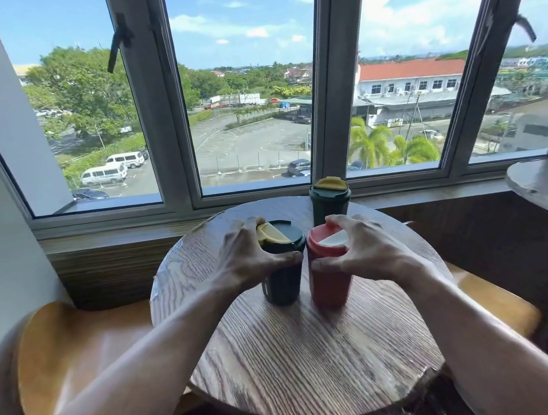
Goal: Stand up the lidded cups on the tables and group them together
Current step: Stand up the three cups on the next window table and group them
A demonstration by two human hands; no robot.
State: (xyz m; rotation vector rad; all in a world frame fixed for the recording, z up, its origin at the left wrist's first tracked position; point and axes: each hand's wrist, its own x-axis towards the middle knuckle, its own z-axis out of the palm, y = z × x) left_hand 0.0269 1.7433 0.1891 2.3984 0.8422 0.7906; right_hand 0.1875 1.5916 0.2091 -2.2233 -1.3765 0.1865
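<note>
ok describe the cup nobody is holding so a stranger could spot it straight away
Start at the round wooden table under the window. At its far edge, nearest the glass, stands a dark green lidded cup with a yellow flap, upright and alone. The other dark green cup and the red cup each have a hand on them; this one has none.

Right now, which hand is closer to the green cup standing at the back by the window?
The right hand. It grips the red cup just in front of the back green cup. The left hand holds the nearer green cup, farther to the left.
</note>
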